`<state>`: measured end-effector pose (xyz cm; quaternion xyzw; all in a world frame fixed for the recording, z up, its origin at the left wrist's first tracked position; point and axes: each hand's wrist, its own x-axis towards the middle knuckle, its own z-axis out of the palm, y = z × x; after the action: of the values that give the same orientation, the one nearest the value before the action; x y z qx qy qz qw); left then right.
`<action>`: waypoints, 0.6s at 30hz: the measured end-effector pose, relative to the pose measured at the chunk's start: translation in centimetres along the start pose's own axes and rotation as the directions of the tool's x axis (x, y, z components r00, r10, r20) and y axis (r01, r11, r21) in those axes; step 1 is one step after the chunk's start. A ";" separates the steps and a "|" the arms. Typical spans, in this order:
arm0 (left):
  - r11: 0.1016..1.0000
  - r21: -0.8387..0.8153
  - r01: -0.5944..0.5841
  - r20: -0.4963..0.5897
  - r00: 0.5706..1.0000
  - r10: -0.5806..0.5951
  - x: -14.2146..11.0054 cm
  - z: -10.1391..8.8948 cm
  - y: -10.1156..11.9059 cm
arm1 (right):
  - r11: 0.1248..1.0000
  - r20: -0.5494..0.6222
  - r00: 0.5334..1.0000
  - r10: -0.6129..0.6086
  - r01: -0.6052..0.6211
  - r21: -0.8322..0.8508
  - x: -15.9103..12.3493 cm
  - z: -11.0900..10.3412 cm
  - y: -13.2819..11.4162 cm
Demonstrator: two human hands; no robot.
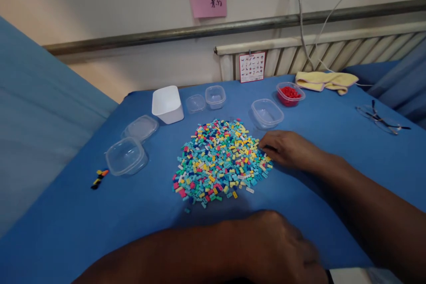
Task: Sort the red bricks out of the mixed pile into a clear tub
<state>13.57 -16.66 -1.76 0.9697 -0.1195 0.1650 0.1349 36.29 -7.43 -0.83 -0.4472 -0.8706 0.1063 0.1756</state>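
Note:
A wide pile of small plastic building bricks (219, 159) in turquoise, yellow, pink, navy and green lies on the blue cloth. At the pile's right edge, my right hand (284, 148) rests low with curled fingers close together. A dark spot shows between those fingers; whether it is a piece or shadow, I cannot make out. My left hand (278, 246) is near the front edge, below the pile, its back towards me. Its fingers point down to the right, blurred and partly hidden, so what they hold does not show.
Around the pile stand clear containers (267, 114), a white bin (167, 104), a lid (141, 128) and a tub of red pieces (290, 93). A small black-yellow-orange brick assembly (99, 179) lies left. Glasses (382, 117) and a yellow cloth (324, 80) lie right.

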 end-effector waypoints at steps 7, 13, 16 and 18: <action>0.957 -0.289 -0.018 0.000 1.000 0.019 -2.4 0.4 -0.6 | 1.000 -0.093 0.996 0.014 -0.012 0.022 0.0 0.2 -0.5; 0.897 -0.440 0.031 0.055 0.998 -0.008 -2.9 1.6 -1.6 | 0.989 -0.236 0.961 0.142 -0.145 0.004 -0.2 -1.5 -0.7; 0.880 -0.459 0.122 0.157 0.986 -0.054 -2.8 3.3 -1.8 | 0.966 -0.414 0.885 0.213 -0.253 -0.045 -0.4 -2.5 -0.1; 0.860 -0.473 0.193 0.210 0.972 -0.103 -2.6 4.3 -1.9 | 0.949 -0.513 0.821 0.251 -0.312 -0.034 -0.4 -2.8 0.8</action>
<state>12.92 -15.65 -7.01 0.9208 -0.0940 0.0313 0.3773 38.18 -7.26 1.35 -0.5925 -0.7234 -0.0402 0.3521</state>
